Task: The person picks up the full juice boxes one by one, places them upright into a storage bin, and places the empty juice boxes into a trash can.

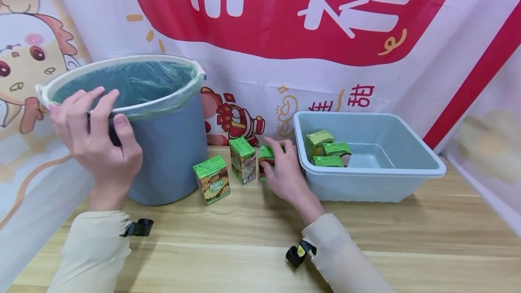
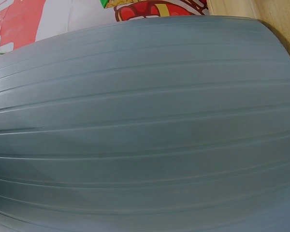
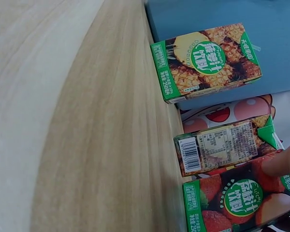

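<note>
There are six drink cartons (image 1: 212, 181), one bin (image 1: 171, 148) and one tub (image 1: 366, 186).

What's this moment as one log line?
left hand: on bin rim; right hand: gripping litchi carton; pineapple carton: by bin; basin: cartons inside

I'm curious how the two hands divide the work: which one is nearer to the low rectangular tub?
The right. The right hand is just beside the tub, touching the litchi carton; the left hand is farther off, at the tall bin.

The left hand (image 1: 99, 141) is raised, fingers bent; the right hand (image 1: 286, 171) (lower) slants inward, thumb and forefinger parted.
</note>
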Demonstrator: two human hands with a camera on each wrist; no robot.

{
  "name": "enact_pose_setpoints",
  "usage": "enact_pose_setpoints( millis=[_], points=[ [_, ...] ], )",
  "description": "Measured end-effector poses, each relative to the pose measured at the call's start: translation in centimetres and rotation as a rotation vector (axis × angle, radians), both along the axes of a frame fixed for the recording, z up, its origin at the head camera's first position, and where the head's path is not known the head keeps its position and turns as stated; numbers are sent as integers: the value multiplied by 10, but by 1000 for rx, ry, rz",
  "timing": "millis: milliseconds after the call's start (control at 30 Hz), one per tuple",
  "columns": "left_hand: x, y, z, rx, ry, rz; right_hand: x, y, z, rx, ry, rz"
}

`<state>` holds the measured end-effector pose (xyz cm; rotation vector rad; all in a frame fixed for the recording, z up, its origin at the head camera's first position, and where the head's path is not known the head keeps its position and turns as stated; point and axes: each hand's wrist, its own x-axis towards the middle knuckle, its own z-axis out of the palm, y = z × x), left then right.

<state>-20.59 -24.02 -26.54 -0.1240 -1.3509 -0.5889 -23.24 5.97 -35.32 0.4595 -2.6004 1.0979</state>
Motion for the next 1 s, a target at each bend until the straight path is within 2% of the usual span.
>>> enact_pose_setpoints(
  millis=[300, 633, 867, 1000],
  points=[
    [1, -3, -1, -7, -14, 10, 4, -2, 5, 56, 20, 5],
    [1, -1, 0, -3, 3, 3, 14, -3, 19, 74, 147, 35],
    [2, -1, 0, -7, -1, 4, 24, -5, 34, 39, 96, 55],
    [1, -1, 1, -10, 2, 2, 29, -5, 43, 15, 98, 79]
  ],
)
